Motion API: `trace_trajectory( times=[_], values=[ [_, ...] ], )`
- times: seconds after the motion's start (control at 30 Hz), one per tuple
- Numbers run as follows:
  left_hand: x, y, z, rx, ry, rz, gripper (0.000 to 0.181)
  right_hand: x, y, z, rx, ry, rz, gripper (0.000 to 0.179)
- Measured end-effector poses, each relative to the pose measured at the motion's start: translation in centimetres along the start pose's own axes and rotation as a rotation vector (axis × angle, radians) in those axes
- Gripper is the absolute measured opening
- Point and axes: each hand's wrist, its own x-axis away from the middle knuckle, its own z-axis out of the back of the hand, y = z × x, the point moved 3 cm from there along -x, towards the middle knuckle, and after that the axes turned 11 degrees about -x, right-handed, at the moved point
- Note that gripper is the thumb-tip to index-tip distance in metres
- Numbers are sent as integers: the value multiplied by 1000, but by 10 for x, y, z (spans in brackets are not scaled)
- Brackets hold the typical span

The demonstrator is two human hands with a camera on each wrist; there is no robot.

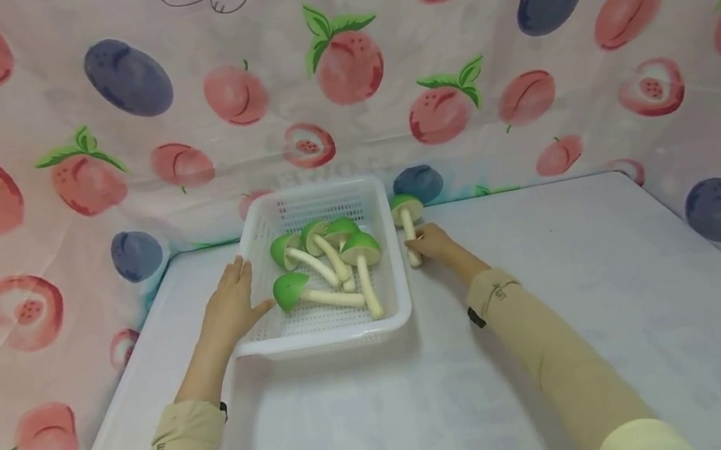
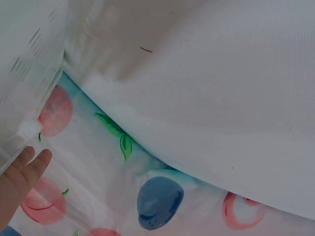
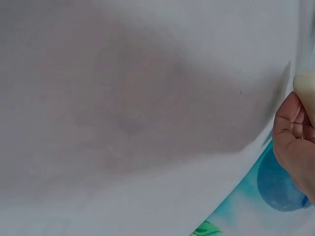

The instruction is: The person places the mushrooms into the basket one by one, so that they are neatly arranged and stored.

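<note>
A white plastic basket (image 1: 259,346) stands on the table with several toy mushrooms (image 1: 360,250) lying in it, green-capped with long cream stems. My left hand (image 1: 229,301) rests at the basket's left rim, its fingers straight and its thumb reaching over the inside. In the left wrist view the fingertips (image 2: 42,160) lie by the basket's edge. Just outside the right wall, my right hand (image 1: 432,240) pinches the stem of another green-capped mushroom (image 1: 406,211), whose cap points to the back. The right wrist view shows only that stem's pale end (image 3: 306,84) beside the curled fingers.
The white table (image 1: 589,283) reaches back to a hanging cloth (image 1: 347,140) printed with peaches and plums. This cloth also runs along the left and right sides. The basket stands close to the table's back edge.
</note>
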Motion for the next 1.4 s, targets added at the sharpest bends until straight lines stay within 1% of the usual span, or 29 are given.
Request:
trace_trajectory(
  times=[0.03, 0.07, 0.13, 0.17, 0.23, 0.3, 0.4, 0.47, 0.5, 0.53, 0.63, 0.73, 0.83, 0.93, 1.17, 1.23, 1.4],
  values=[
    [0, 1, 0, 1, 1, 0, 81, 4, -4, 1, 10, 15, 14, 50],
    [0, 1, 0, 1, 1, 0, 81, 11, -10, 2, 6, 12, -6, 50],
    [-1, 2, 1, 1, 2, 0, 80, 13, -11, 5, 0, 26, 26, 51],
    [-1, 3, 1, -1, 1, -3, 80, 14, -11, 7, -17, 26, 33, 51],
    [-2, 5, 1, -1, 0, -9, 80, 19, -13, 11, -52, 15, 20, 50],
    [-3, 6, 2, -4, -1, -18, 80, 22, -12, 16, -97, 3, 65, 49],
    [-2, 6, 2, -5, -6, -24, 80, 42, -30, 18, -116, -15, 6, 49],
    [-1, 4, 2, -5, -7, -19, 80, 48, -38, 19, -129, -10, 75, 49],
    [0, 3, 3, -3, -6, -16, 80, 56, -46, 19, -126, -5, 84, 50],
    [0, 2, 3, -1, -4, -13, 80, 67, -58, 18, -121, -2, 67, 50],
    [0, 0, 3, 9, 2, -11, 79, 99, -90, 18, -110, 25, 109, 48],
    [-1, 0, 3, 31, 1, -8, 79, 140, -130, 16, -58, 55, 45, 45],
    [-1, -1, 1, 53, -10, -1, 78, 160, -146, 16, -19, 71, 63, 39],
    [-1, 0, 0, 68, -20, 5, 78, 169, -150, 16, -11, 69, 90, 36],
    [1, 0, 2, 83, -15, 14, 77, 184, -159, 14, -85, 48, 126, 33],
    [1, 0, 3, 83, -13, 12, 77, 188, -162, 14, -84, 42, 136, 31],
    [1, 0, 2, 86, -13, 11, 78, 201, -172, 10, -63, 29, 130, 31]
  ],
)
